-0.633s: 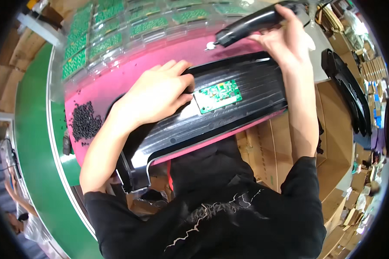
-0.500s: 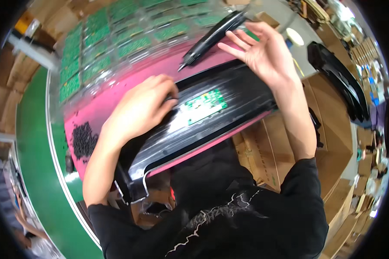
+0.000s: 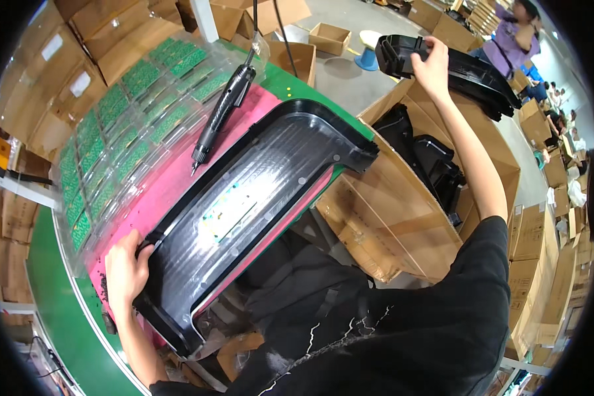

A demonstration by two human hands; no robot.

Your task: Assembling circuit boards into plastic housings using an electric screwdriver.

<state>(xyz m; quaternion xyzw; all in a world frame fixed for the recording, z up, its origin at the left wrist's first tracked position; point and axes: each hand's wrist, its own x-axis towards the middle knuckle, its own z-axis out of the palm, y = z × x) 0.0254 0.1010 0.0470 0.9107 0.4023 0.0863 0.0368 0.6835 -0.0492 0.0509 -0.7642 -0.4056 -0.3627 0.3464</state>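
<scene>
A long black plastic shell [image 3: 277, 165] lies open side up along the bench. Inside it sits a circuit board [image 3: 230, 211], partly washed out by glare. My left hand [image 3: 127, 267] grips the rim near the shell's left end, thumb over the edge. Out to the right, my right arm is stretched over a cardboard box. There my right hand [image 3: 432, 69] is closed on the end of a second black plastic shell [image 3: 468, 82]. A black electric screwdriver [image 3: 221, 115] rests by the first shell, tip toward me.
Clear trays of green circuit boards [image 3: 122, 135] stand behind the pink mat [image 3: 145, 198]. Small dark screws [image 3: 104, 287] show beside my left wrist. The cardboard box [image 3: 402, 191] on the right holds more black parts [image 3: 435, 158]. A person in purple [image 3: 508, 46] is farther off.
My view has turned to the right. My right hand has gone from above the first shell to the second one. My left hand has moved to the first shell's left end.
</scene>
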